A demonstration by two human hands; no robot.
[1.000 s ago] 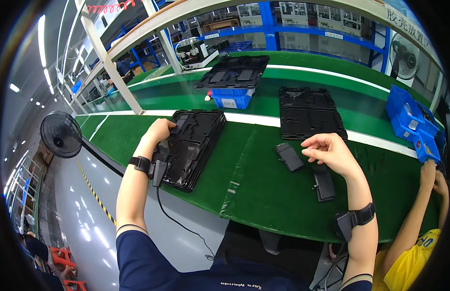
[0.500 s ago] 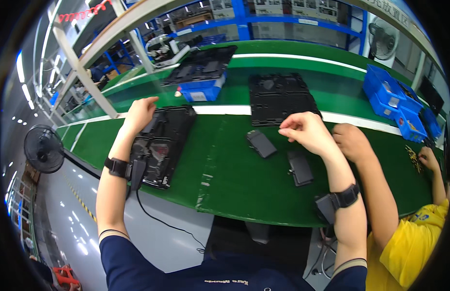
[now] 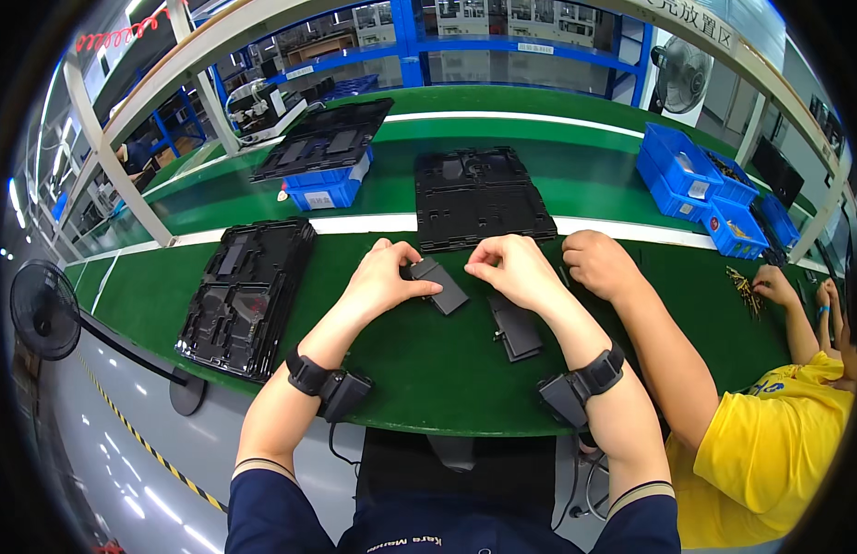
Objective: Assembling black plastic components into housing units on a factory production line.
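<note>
My left hand has its thumb and fingers closed at the left edge of a dark grey rectangular case on the green tabletop. Thumb and forefinger of my right hand are pinched together just right of that case; whatever they hold, if anything, is too small to make out. A second dark grey case lies below my right hand, partly hidden by it. Beyond both hands rests a black moulded tray. To my left lies a stack of similar black trays.
A co-worker's hand rests close to my right hand. Further right, another hand is by small brass-coloured pieces. Blue bins stand at the back right; another blue bin props a black tray at the back left.
My left hand has moved right, from above the tray stack to the dark grey case. My right hand stays pinched near the cases. The whole view has shifted.
</note>
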